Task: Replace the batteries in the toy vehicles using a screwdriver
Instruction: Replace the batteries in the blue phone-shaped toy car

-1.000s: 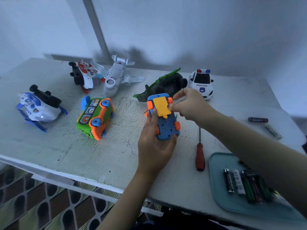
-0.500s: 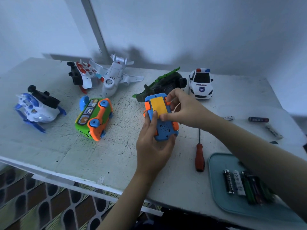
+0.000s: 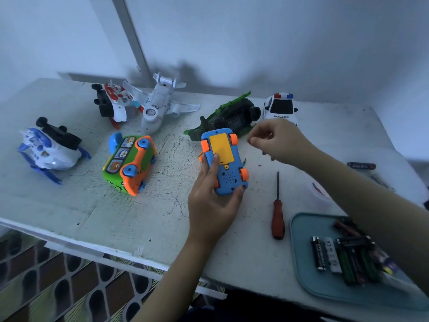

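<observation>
Your left hand (image 3: 213, 205) is gripping the blue toy car (image 3: 228, 176) belly-up. Its fingers are wrapping under the body and the thumb is lying across the lower edge of the yellow battery cover (image 3: 221, 147).

Your right hand (image 3: 281, 140) is pulling away. Half a second ago its fingertips were pressing on that cover; now it is hovering clear of the car, just right of the far wheels, with fingers curled in toward the thumb. Whether it is pinching a screw cannot be told, as the dark speck at the fingertips is too small to read.

The cover is now lying flat in its recess, where a second ago it was sitting askew. Judgement: the cover is seated and fastening is still outstanding.

The screwdriver (image 3: 278, 219) is lying untouched on the table (image 3: 69, 205) below your right wrist, handle toward you.

- **Police car:** beyond your right hand, the white car (image 3: 281, 108) is showing "POLICE" on its bonnet.
- **Batteries:** under your right forearm, the tray (image 3: 301, 275) is holding batteries (image 3: 319, 254). One is showing a "CE" mark; the other print is illegible.
</observation>
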